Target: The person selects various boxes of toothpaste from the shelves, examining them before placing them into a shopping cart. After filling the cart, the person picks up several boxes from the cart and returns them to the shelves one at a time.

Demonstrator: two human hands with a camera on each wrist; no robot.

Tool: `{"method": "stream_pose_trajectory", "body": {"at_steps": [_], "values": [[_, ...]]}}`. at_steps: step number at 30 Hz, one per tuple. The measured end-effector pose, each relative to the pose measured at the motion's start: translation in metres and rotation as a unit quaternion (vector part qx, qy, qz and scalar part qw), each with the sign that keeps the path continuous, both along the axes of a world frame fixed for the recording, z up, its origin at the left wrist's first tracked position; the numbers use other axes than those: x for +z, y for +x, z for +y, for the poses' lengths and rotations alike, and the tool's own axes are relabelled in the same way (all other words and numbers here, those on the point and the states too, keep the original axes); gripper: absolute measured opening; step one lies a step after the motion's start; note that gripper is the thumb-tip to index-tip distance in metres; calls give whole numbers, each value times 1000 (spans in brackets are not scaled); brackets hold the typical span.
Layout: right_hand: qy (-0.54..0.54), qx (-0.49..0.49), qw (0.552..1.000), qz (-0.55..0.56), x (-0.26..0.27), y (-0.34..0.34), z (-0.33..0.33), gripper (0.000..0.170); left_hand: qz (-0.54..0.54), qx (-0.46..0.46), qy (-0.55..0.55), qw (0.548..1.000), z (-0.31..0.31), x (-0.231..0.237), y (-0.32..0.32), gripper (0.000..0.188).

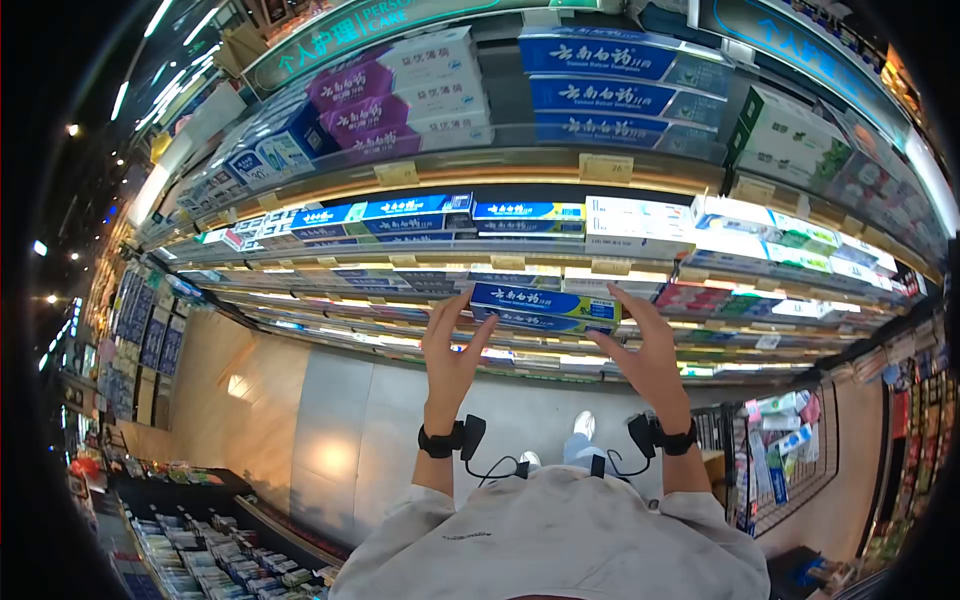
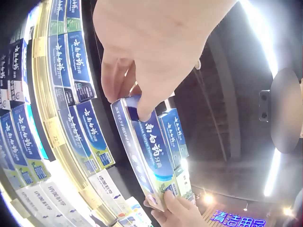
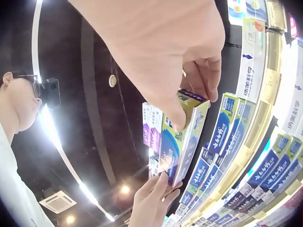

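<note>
Two blue toothpaste boxes with a green-yellow end, apparently stacked, are held level between both hands in front of the shelf. My left hand pinches the left end, thumb on the near side and fingers behind. At the right end my right hand grips with thumb and fingers. In the left wrist view the left hand covers the top of the blue box. The right wrist view has the right hand on the green end of the box.
Shelves carry rows of boxed toothpaste, with large blue boxes and purple-white boxes on the top tier. A wire basket holding packages stands at the lower right. Another display is at the lower left.
</note>
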State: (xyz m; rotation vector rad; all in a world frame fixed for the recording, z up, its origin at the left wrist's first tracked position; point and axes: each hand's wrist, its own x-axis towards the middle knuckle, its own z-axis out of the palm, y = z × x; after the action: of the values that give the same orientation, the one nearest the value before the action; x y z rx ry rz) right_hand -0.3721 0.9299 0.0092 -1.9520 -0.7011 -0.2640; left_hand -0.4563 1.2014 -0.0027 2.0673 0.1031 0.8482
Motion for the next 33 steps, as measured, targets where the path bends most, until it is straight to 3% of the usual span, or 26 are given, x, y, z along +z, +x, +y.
{"method": "stream_pose_trajectory", "body": {"at_steps": [8,12,15,18,22,25,26,29,33], "values": [[71,18,997,0,-7,81,-20,48,-3,40,120,992,-21,28,63,57],[69,-24,997,-3,-9,108,-11,48,14,90,153,984,1,31,74,56],[55,-42,997,-43,-10,122,-5,45,-16,111,250,962,18,31,86,50],[43,-61,996,-46,-14,135,9,47,9,98,271,957,26,36,98,46],[-3,-84,996,-28,-6,146,32,48,-18,91,199,976,38,31,107,41],[28,-20,999,-21,-7,163,43,47,-25,88,223,971,50,30,112,43],[61,-18,998,-21,-7,165,48,36,-30,76,231,970,53,31,113,45],[18,5,1000,13,-10,174,51,47,-67,53,285,955,69,17,120,47],[41,15,995,87,-5,176,62,46,40,35,292,955,76,12,122,50]]}}
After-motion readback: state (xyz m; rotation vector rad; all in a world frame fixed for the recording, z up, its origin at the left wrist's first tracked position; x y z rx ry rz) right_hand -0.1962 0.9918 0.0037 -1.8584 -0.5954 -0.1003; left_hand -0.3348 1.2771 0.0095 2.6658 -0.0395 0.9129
